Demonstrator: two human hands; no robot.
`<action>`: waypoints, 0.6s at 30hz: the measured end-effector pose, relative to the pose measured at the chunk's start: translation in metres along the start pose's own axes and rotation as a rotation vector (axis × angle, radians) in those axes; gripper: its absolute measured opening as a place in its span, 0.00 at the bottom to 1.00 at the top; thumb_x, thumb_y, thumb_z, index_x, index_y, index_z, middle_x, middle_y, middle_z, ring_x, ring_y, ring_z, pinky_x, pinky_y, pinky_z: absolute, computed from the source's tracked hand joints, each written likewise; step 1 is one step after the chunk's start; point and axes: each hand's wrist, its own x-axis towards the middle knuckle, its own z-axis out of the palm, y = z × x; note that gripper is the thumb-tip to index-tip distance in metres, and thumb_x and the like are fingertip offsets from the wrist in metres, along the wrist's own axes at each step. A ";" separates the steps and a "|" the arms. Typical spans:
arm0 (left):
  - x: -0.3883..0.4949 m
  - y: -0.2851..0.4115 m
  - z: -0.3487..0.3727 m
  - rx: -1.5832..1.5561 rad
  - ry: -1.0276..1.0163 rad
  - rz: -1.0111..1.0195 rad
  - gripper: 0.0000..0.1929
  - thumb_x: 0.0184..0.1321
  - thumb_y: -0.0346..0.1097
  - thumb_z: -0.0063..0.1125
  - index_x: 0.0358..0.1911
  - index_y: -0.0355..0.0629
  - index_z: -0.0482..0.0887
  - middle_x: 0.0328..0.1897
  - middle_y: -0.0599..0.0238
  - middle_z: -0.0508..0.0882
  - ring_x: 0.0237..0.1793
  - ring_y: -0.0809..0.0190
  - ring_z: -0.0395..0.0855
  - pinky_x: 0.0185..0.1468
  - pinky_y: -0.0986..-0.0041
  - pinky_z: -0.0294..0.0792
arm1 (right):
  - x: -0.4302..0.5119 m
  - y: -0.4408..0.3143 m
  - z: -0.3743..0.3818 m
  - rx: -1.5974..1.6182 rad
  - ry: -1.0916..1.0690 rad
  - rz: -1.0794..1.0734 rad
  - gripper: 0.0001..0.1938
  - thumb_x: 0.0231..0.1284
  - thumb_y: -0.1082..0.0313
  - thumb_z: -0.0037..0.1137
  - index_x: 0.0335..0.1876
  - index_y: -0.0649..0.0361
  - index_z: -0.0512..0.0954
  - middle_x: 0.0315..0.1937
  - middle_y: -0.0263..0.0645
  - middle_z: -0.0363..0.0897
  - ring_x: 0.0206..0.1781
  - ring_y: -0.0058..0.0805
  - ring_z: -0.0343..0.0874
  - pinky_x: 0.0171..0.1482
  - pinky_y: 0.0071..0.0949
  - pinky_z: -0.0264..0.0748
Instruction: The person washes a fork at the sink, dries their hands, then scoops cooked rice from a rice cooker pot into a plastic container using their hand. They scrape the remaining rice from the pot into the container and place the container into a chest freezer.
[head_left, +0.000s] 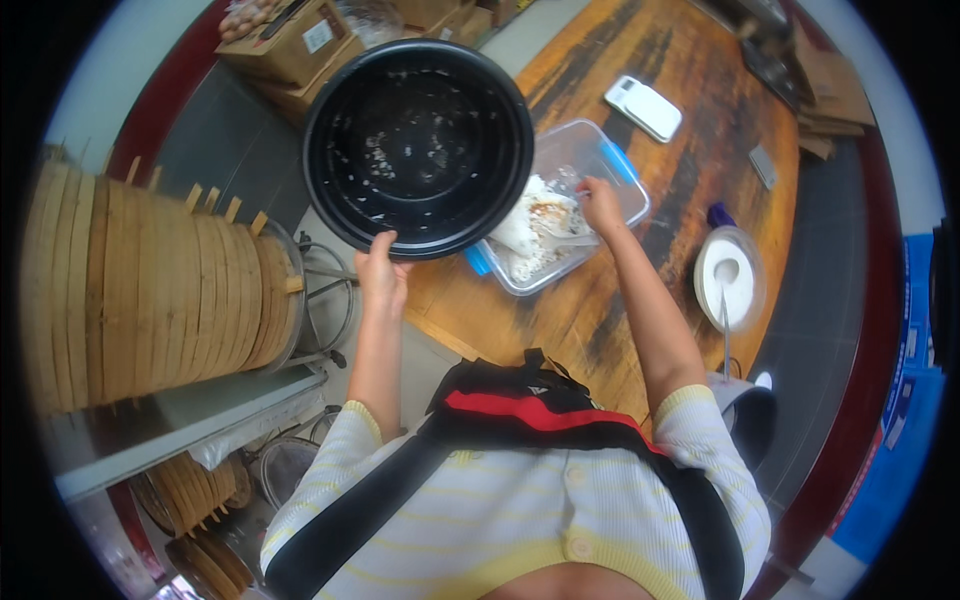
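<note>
My left hand (382, 276) grips the near rim of a large round black basin (420, 150), thumb over the edge. The basin is tilted so its inside faces me, and white grains cling to it. It overlaps the left side of a clear plastic container (525, 287) with blue clips. Inside the container lies a heap of white rice-like food (529, 259) with a brownish patch on top. A white paddle (564, 240) rests on the food. My right hand (601, 204) is over the container's right side with fingers curled; whether they pinch something is unclear.
The container stands on a wooden table (540, 330). A white kitchen scale (645, 109), a grey phone-like object (763, 166) and a bowl of white powder (731, 281) with a ladle are also there. Stacked bamboo steamers (165, 285) stand left; cardboard boxes (292, 52) sit behind the basin.
</note>
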 end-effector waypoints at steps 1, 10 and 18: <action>-0.002 0.003 0.002 -0.028 -0.013 -0.019 0.15 0.54 0.24 0.46 0.47 0.35 0.68 0.44 0.57 0.76 0.42 0.54 0.80 0.39 0.60 0.80 | 0.001 0.008 0.004 0.011 -0.023 -0.056 0.08 0.49 0.75 0.46 0.33 0.57 0.77 0.36 0.49 0.77 0.44 0.47 0.75 0.45 0.37 0.71; -0.004 0.029 0.011 -0.012 0.007 -0.111 0.16 0.53 0.24 0.47 0.47 0.33 0.68 0.44 0.55 0.77 0.41 0.53 0.81 0.41 0.58 0.79 | 0.010 0.065 -0.039 -0.350 -0.424 0.165 0.12 0.48 0.63 0.50 0.38 0.56 0.79 0.38 0.49 0.79 0.44 0.45 0.78 0.46 0.38 0.72; -0.002 0.050 0.043 0.106 0.111 -0.181 0.15 0.53 0.26 0.46 0.46 0.31 0.68 0.41 0.50 0.79 0.37 0.53 0.83 0.38 0.61 0.80 | 0.038 0.109 -0.115 -0.255 -0.282 0.056 0.22 0.44 0.80 0.49 0.50 0.54 0.73 0.52 0.52 0.71 0.50 0.45 0.73 0.50 0.35 0.70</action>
